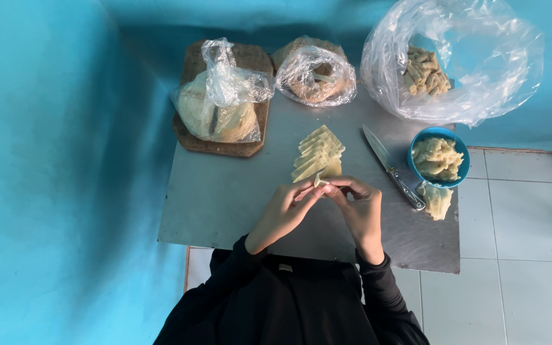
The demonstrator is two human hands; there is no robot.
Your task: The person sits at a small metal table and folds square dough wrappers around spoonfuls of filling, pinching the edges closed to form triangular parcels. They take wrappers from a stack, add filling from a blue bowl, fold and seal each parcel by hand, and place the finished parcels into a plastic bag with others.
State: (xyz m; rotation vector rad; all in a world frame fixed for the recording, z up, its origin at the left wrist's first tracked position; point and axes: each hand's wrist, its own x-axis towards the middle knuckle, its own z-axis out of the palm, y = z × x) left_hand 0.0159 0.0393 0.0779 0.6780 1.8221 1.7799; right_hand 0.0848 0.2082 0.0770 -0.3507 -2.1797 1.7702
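My left hand (284,209) and my right hand (360,207) meet over the grey metal table (225,191), fingertips together, pinching a small pale dough wrapper (320,181) between them. Just beyond the fingers lies a fanned stack of pale yellow dough wrappers (317,153). To the right sits a blue bowl (439,157) of pale filling, with a lump of the same stuff (436,199) on the table beside it. A knife (391,167) lies diagonally between the stack and the bowl.
A wooden board (194,135) at the back left carries a plastic bag of dough (222,102). A second knotted bag (315,73) sits behind the stack. A big clear bag with several folded pieces (426,71) stands back right. Blue walls; white tiled floor (519,243) to the right.
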